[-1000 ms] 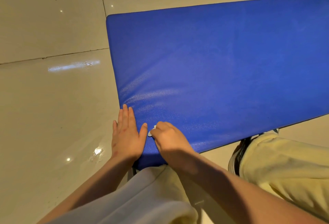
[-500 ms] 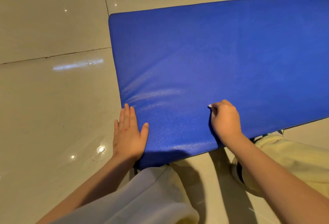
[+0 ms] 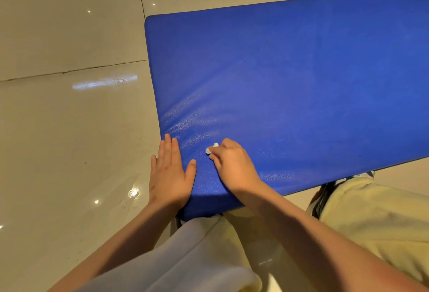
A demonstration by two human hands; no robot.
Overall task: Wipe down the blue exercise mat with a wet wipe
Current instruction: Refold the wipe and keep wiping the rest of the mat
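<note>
On blue mat (image 3: 290, 82) near corner: right hand (image 3: 234, 166) pinches wet wipe (image 3: 211, 149); left hand (image 3: 170, 173) flat, fingers straight.

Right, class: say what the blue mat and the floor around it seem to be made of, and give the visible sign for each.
Blue mat: probably vinyl or faux leather over foam padding; it shows a fine pebbled grain, a soft sheen and shallow creases near the corner.
Floor: likely glazed ceramic or polished stone tile; it is glossy, mirrors the lights and has dark grout lines.

One blue mat (image 3: 290, 82), one crumpled wipe (image 3: 212, 148) and two hands, left hand (image 3: 170, 175) and right hand (image 3: 234, 166), at lower centre.
</note>
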